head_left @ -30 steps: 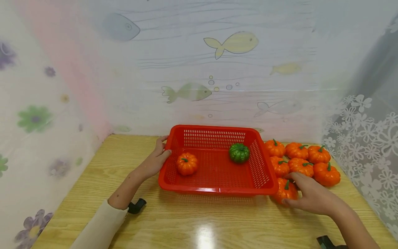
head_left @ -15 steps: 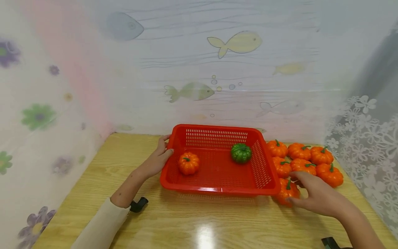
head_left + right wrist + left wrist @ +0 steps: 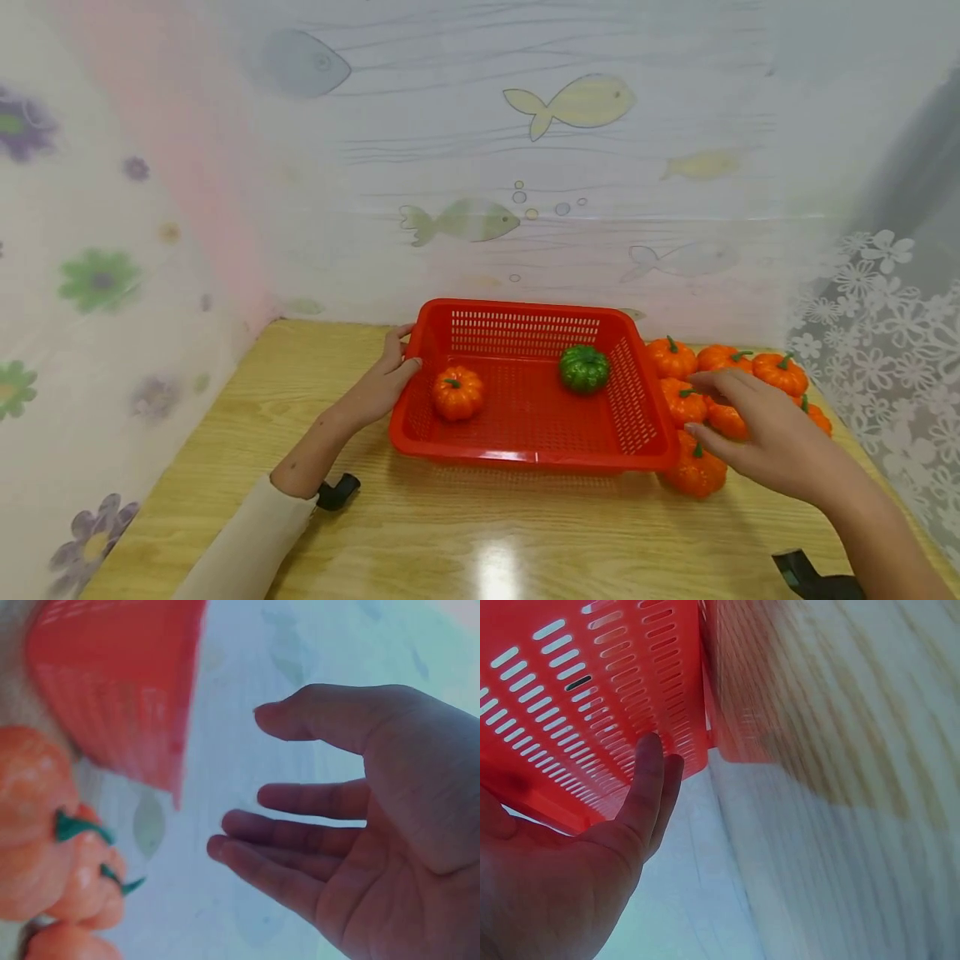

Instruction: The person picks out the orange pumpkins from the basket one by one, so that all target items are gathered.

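Right of centre in the head view, my right hand [image 3: 765, 437] hovers with fingers spread, holding nothing, over the small orange plastic pumpkins [image 3: 723, 392] clustered on the wooden tabletop [image 3: 465, 533] beside the red slotted plastic basket [image 3: 525, 454]. I judge this the reach: closing round one pumpkin comes next. My left hand [image 3: 378, 387] rests flat-fingered against the basket's left wall.

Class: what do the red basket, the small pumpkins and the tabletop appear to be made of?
Red basket: moulded plastic, glossy rim, slotted walls. Orange pumpkins and green pumpkin: likely plastic or foam, uniform colour with a slight sheen. Tabletop: wood-grain surface, glossy reflection, possibly laminate.
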